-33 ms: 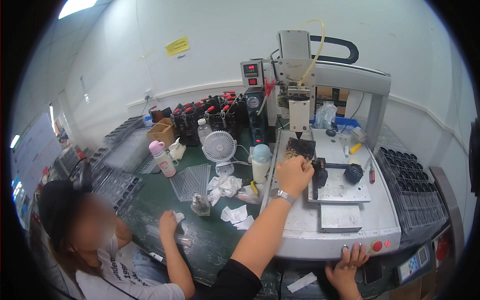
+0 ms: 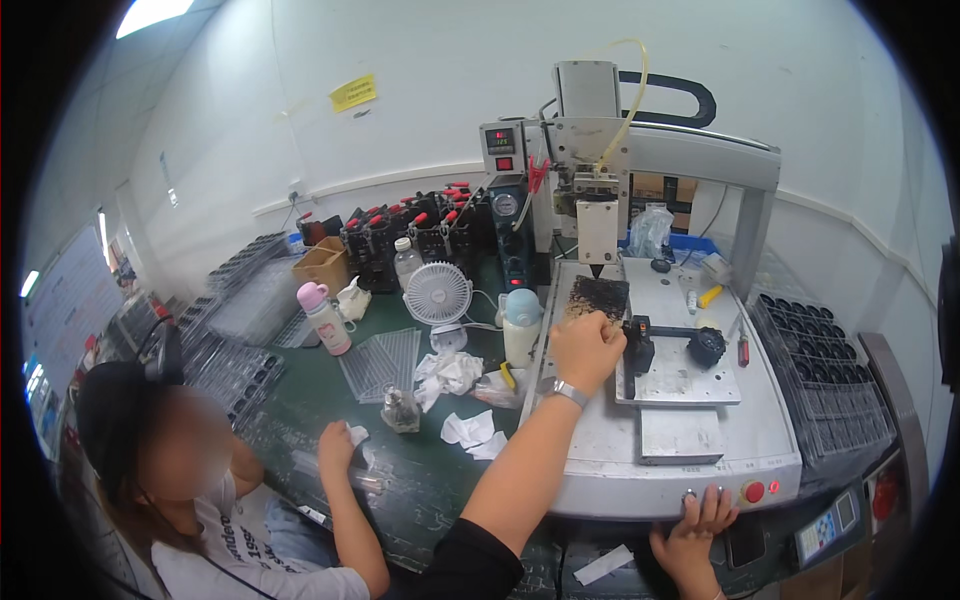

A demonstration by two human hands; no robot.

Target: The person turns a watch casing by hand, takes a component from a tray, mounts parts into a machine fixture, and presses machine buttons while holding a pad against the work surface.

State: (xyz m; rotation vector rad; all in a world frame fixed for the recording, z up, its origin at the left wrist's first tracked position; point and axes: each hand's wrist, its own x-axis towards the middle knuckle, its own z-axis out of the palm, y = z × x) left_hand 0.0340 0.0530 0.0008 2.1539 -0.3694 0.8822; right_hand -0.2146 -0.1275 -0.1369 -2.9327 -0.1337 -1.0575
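My left hand [image 2: 588, 350], with a metal-banded watch [image 2: 570, 392] at the wrist, reaches over the bed of a benchtop dispensing machine [image 2: 600, 470]. Its fingers are curled closed beside a black clamp bracket [image 2: 640, 355]; whatever lies inside them is hidden. Just behind it is a dark, smeared pad [image 2: 602, 292] under the dispensing nozzle [image 2: 597, 268]. A shaft runs right from the bracket to a black round part [image 2: 707, 346] over a metal plate [image 2: 675, 385]. My right hand [image 2: 693, 530] rests on the machine's front edge, fingers extended at the panel buttons, left of a red knob [image 2: 753, 491].
A co-worker [image 2: 200, 490] sits at the left, a hand on the green table [image 2: 430, 490]. Between us stand a white fan [image 2: 439, 293], bottles and crumpled tissues [image 2: 448, 376]. Stacked trays of black parts [image 2: 820, 370] flank the machine's right; a handheld controller [image 2: 828, 530] lies near.
Both hands stay practically where they were. The red upper readout on the control box looks different.
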